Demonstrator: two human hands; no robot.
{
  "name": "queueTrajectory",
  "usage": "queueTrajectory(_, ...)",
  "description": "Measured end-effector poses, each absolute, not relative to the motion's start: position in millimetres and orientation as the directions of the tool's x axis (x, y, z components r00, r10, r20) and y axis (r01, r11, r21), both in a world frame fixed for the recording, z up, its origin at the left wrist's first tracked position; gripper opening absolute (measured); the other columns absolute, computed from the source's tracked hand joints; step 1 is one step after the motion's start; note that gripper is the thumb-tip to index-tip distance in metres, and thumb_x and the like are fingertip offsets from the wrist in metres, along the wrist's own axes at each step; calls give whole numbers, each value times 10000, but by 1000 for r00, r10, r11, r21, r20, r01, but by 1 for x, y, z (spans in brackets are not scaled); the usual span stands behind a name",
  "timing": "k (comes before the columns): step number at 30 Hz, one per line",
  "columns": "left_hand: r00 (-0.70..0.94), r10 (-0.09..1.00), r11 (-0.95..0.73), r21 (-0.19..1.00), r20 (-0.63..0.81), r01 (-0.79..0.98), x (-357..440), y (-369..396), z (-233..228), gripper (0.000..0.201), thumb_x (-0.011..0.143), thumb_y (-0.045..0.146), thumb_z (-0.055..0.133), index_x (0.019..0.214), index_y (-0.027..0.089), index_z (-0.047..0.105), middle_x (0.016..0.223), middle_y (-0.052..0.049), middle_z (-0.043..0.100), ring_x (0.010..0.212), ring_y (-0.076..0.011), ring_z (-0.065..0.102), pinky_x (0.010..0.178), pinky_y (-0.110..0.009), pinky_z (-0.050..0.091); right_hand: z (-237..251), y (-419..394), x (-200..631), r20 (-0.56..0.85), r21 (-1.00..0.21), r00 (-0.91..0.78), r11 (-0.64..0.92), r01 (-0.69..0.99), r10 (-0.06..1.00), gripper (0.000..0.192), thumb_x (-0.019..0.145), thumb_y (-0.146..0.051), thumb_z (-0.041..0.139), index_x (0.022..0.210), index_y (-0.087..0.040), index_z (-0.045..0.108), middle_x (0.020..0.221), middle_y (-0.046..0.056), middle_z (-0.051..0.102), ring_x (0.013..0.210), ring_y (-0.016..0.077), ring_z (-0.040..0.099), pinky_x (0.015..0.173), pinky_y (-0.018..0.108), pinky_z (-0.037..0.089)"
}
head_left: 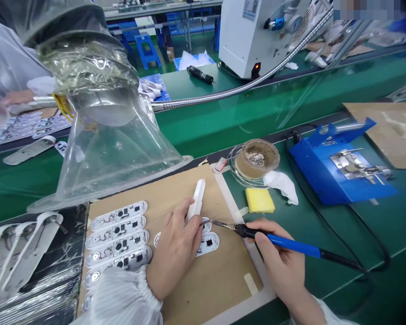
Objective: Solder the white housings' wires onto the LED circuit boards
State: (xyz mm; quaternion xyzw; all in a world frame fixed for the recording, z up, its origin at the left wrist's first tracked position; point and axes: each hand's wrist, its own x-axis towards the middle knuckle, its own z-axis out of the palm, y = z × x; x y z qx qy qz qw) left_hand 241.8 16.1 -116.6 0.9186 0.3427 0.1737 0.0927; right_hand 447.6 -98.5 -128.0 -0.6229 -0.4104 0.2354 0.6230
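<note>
My right hand (284,262) is closed around a soldering iron (292,245) with a blue and black handle. The iron's tip points left, close to my left thumb. Between thumb and fingers, my left hand (176,248) grips a narrow white plastic piece (198,194), its far end standing clear of the hand. Beneath that hand lie white circuit boards (209,243), partly covered, so whether the tip touches one I cannot tell. More rounded-end circuit boards (122,232) lie in a column on the brown board (226,275), left of my hand.
A clear fume hood (122,149) hangs over the brown board's far left. Beyond my right hand are a yellow sponge (260,200), a round tub (257,158) with solder wire and a blue iron stand (338,167). White shells (27,257) lie at left. Across the bench, another person's hand (18,97) shows.
</note>
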Motion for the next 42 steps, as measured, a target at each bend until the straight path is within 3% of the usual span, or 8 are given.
queueTrajectory(12,700,679,-727,336,222,598,239,14,-120,93,1044,122,533,1028,195,588,1471,-167,455,1094,-286,632,897,-496,610,-130,-104,448,199,-976,518,122,179,832,170,991,-196,656,1025,-276,802,835,9,725,682,149,683,580,213,560)
queueTrajectory(24,704,666,-744,288,246,603,240,15,-121,92,1032,110,551,1023,200,572,1459,-175,470,1068,-285,635,882,-485,612,-136,-105,449,237,-966,465,156,206,853,206,1012,-169,627,1089,-287,776,960,18,737,861,164,702,742,237,594)
queueTrajectory(42,704,664,-747,278,253,604,241,15,-119,90,1029,108,556,1012,193,579,1457,-181,479,1071,-292,641,899,-496,599,-136,-104,450,248,-962,473,158,222,845,171,1023,-202,638,1086,-275,778,962,35,731,829,177,706,675,247,587)
